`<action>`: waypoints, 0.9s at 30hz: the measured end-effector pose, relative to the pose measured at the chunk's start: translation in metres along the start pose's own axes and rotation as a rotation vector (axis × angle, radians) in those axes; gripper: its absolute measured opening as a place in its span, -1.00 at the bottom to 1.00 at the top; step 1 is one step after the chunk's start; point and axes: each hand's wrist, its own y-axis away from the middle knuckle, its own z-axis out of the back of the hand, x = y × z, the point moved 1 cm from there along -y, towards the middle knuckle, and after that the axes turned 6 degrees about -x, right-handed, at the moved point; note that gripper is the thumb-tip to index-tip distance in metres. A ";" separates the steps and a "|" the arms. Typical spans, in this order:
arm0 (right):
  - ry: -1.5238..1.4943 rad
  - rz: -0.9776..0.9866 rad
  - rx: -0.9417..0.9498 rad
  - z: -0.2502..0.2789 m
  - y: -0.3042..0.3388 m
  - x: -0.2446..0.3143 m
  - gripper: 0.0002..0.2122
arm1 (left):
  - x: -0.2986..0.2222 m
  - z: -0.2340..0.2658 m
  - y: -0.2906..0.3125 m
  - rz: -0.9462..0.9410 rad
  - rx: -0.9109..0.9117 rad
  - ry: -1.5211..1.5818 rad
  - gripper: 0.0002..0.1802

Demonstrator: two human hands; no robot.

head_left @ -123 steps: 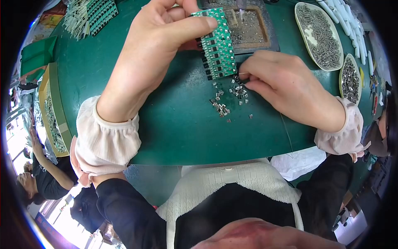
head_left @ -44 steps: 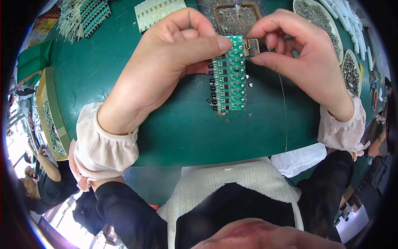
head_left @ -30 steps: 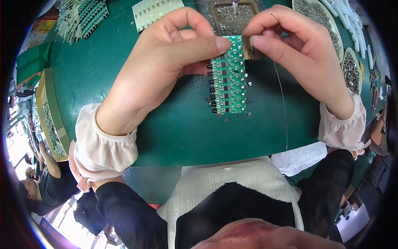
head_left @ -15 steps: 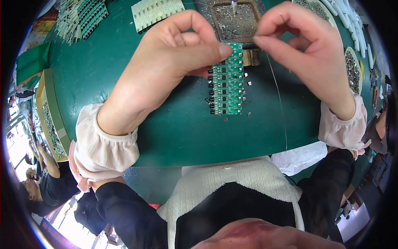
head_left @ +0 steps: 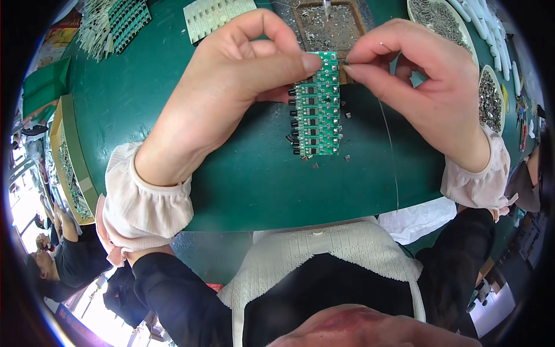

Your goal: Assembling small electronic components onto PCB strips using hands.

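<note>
A green table (head_left: 254, 202) bends across the view. At its far side a tray (head_left: 359, 18) holds grey crumbs, with a pale tip (head_left: 327, 7) hanging over it, just beyond the hands. To the left of that lies a white panel (head_left: 217, 18); farther left, dark-dotted boards (head_left: 130, 24) sit beside pale leads (head_left: 94, 32). A long box (head_left: 80, 155) of small parts stands at the left edge, near a person (head_left: 60, 254) in a dark top. On the right, a dish of pins (head_left: 440, 24) is partly covered by the right hand, a smaller dish of clips (head_left: 490, 104) sits below it, and white tubes (head_left: 485, 36) lie beyond. Loose bits (head_left: 315, 165) are scattered around the strip, some of them hidden by it.

The strip (head_left: 325, 115), a green circuit panel, is upright in the view, in the middle between the hands: black cylinders along its left edge, rows of black chips, shiny solder spots down the right. Whether its lower end touches the table, I cannot tell.

The left hand (head_left: 248, 66) grips its top end, thumb flat on the face. The right hand (head_left: 425, 81) pinches a thin wire (head_left: 389, 136) beside that end, fingers curled, the wire trailing toward the near edge
</note>
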 end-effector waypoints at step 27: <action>0.186 0.292 0.063 0.009 -0.015 0.002 -0.77 | -0.010 -0.013 0.008 -0.095 -0.014 -0.050 -0.84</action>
